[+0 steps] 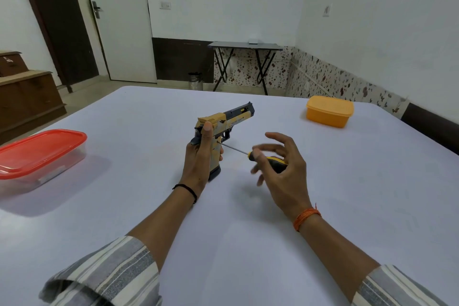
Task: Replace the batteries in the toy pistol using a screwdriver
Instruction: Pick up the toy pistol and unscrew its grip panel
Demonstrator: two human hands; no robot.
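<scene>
A tan and black toy pistol (224, 120) stands upright on the white table (149, 194), its grip base down and its barrel pointing away to the right. My left hand (198, 156) grips the pistol's handle, thumb up along the rear of the slide. A screwdriver with a black and yellow handle (274, 163) has its thin metal shaft (233, 148) pointed at the side of the grip, tip against it. My right hand (280, 166) holds the screwdriver handle with its fingertips, the other fingers spread and blurred.
A clear container with a red lid (39, 154) sits at the table's left edge. An orange lidded box (329, 110) stands at the far right. Beyond the table are a folding side table (244, 45), a small bin and a door.
</scene>
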